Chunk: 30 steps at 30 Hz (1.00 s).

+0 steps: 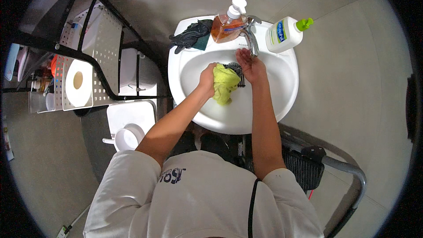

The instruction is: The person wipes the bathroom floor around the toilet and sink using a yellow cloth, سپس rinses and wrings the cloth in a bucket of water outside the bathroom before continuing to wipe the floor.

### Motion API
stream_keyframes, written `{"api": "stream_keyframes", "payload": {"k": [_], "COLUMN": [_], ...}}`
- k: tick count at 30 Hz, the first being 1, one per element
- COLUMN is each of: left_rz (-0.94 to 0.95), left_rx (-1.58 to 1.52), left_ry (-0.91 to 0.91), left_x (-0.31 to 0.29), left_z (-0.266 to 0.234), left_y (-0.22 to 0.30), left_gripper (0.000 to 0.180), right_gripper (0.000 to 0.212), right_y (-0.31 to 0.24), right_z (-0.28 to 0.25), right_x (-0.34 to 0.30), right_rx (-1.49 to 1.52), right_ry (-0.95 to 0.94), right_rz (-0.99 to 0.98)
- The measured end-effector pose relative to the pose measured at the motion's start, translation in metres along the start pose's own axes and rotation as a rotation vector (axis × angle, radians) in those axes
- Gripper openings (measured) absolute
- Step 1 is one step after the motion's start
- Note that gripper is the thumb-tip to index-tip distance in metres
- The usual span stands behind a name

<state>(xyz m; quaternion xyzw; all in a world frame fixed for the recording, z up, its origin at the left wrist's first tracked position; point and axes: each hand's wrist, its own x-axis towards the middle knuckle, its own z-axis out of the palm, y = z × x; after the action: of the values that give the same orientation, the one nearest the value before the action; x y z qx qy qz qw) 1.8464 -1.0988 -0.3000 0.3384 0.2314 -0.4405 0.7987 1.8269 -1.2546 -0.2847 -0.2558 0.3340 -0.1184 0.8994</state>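
Observation:
My left hand [207, 80] grips a crumpled yellow-green cloth [224, 84] over the basin of the white sink [176, 77]. Just right of it, my right hand [251, 65] is held under the chrome faucet [252, 39], palm turned up and fingers apart, with nothing in it. Whether water runs from the spout is too small to tell. A black grate-like piece [242, 79] in the basin is partly covered by the cloth and my right hand.
On the sink's back ledge are a dark cloth [192, 34], an amber soap pump bottle [224, 28] and a white bottle with a green pump [285, 35]. A black-framed rack with a perforated basket [100, 44] and paper roll [78, 82] stands left, near a white dipper [128, 138].

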Motion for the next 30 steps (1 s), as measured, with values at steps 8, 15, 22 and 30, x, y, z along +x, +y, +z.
{"api": "stream_keyframes", "payload": {"k": [8,15,22,30], "left_rz": [-0.275,-0.311,-0.121,0.083], "left_rx": [0.149,0.116,0.166,0.2], "left_ry": [-0.393,-0.471,-0.388,-0.163], "left_x": [0.067,0.091,0.08,0.01], "left_z": [0.042,0.08,0.079,0.06], "left_y": [-0.001,-0.02,-0.006,0.02], "left_gripper": [0.036,0.029,0.024,0.017], "right_gripper": [0.034,0.063,0.051,0.053], "right_y": [-0.063,-0.1,-0.071,-0.011], "right_z": [0.003,-0.022,0.003,-0.148], "right_x": [-0.061,0.024,0.009,0.021], "right_rx": [-0.839,-1.017,-1.036,-1.729], "right_ry": [-0.034,0.171,-0.12,0.349], "right_rz": [-0.196,-0.831,-0.684,-0.627]}}
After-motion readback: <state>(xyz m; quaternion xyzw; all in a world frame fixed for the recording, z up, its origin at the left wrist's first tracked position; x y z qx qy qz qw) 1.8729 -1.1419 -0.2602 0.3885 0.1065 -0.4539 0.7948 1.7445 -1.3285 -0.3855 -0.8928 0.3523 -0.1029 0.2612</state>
